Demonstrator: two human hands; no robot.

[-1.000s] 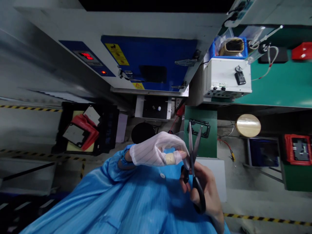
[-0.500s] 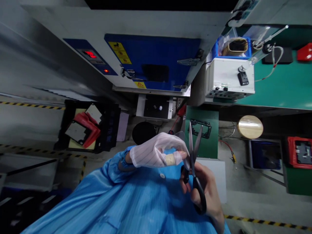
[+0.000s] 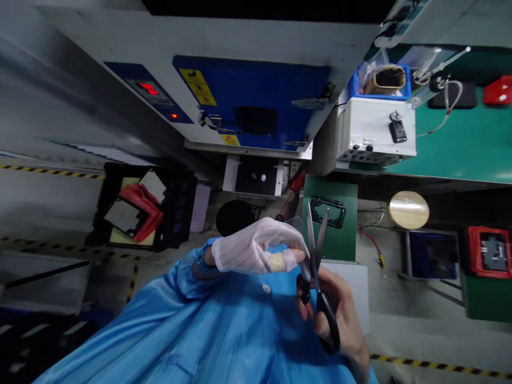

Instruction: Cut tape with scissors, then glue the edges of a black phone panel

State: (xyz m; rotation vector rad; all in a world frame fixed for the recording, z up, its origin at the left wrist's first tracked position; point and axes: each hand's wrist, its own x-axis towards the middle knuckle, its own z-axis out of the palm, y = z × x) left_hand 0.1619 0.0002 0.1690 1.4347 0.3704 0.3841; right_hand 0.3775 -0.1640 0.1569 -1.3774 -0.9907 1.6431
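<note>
My right hand (image 3: pixel 340 309) grips black-handled scissors (image 3: pixel 315 256), fingers in the handle loops. The blades stand partly apart and point away from my body. Beside them is my left hand (image 3: pixel 262 248), in a thin white striped glove with a bare thumb tip. A beige band (image 3: pixel 277 262) wraps the thumb. The left fingers curl round to meet the thumb close to the blades' pivot; what they pinch is hidden. A see-through piece (image 3: pixel 296 223) shows just behind the left fingers; I cannot tell whether it is held.
Ahead is an oven-like cabinet with a blue door (image 3: pixel 256 101). A green bench (image 3: pixel 452 144) with a white instrument box (image 3: pixel 376 128) is at right. A black frame (image 3: pixel 328 212) lies on a low green surface. Left is a black crate (image 3: pixel 182 218); a round stool (image 3: pixel 408 209) stands right.
The scissor blades have drawn slightly closer together and tipped a little to the left. Both hands stay almost in place; the view has shifted slightly.
</note>
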